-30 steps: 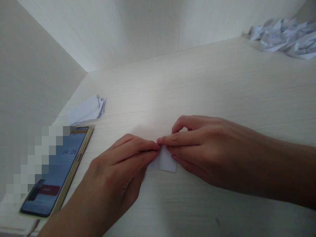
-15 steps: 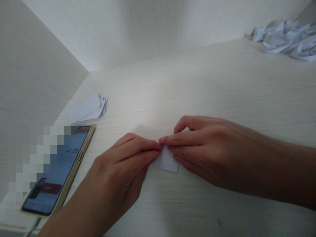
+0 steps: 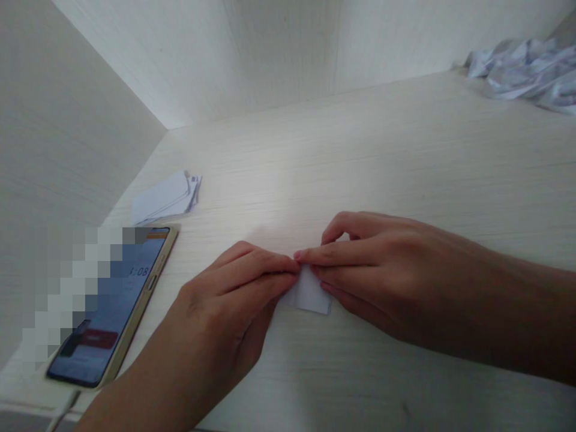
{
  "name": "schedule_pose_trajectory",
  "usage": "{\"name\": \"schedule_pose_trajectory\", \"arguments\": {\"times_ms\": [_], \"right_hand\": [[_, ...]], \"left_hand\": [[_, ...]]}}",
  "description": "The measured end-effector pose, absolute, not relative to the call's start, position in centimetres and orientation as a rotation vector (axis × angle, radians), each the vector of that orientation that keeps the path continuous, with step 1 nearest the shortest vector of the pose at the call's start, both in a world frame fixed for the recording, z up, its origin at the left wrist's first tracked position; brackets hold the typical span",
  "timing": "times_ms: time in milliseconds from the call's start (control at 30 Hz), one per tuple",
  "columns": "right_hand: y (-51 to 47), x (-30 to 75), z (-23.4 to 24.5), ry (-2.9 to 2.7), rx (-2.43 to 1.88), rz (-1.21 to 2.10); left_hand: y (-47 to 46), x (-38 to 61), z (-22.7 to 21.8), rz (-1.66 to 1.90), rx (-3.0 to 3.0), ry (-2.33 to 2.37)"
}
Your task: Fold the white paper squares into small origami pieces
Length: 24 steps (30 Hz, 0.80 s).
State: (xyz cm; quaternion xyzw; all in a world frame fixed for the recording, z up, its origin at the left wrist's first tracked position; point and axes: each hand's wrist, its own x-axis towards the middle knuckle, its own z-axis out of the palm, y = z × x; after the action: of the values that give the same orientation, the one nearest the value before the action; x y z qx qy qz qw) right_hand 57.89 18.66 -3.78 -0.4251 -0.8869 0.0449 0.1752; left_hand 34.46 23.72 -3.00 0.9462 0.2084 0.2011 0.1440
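Observation:
A small folded piece of white paper lies on the pale table between my hands, partly hidden under the fingers. My left hand is closed, its fingertips pressed together on the paper's upper left part. From the other side my right hand presses its fingers on the paper's top and right edge, the index fingertip touching the left fingertips. Both thumbs are mostly out of sight.
At the left lies a phone in a yellowish case, with a white cable at its lower end. Behind it rests a stack of paper slips. Crumpled papers sit at the far right, by the back panel.
The whole view has shifted slightly, so everything appears a little further right. Hands and paper keep nearly the same positions relative to each other.

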Motion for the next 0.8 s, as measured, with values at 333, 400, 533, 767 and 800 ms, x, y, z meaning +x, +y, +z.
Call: {"name": "schedule_pose_trajectory", "arguments": {"times_ms": [333, 400, 533, 767, 800], "right_hand": [[19.0, 58.0, -3.7, -2.572, -1.148, 0.174], [19.0, 58.0, -3.6, -2.57, -1.126, 0.203], [18.8, 57.9, -2.8, -2.59, -1.171, 0.239], [18.5, 57.7, -1.9, -2.584, -1.278, 0.228], [18.5, 57.7, -2.0, -2.585, -1.28, 0.214]], "left_hand": [[23.7, 34.6, -2.9, 0.607, 2.715, 0.599], [23.7, 34.6, -2.9, 0.613, 2.713, 0.599], [23.6, 34.7, -2.8, 0.617, 2.717, 0.614], [23.4, 34.7, -2.5, 0.608, 2.706, 0.606], [23.3, 34.8, -2.5, 0.603, 2.715, 0.609]]}}
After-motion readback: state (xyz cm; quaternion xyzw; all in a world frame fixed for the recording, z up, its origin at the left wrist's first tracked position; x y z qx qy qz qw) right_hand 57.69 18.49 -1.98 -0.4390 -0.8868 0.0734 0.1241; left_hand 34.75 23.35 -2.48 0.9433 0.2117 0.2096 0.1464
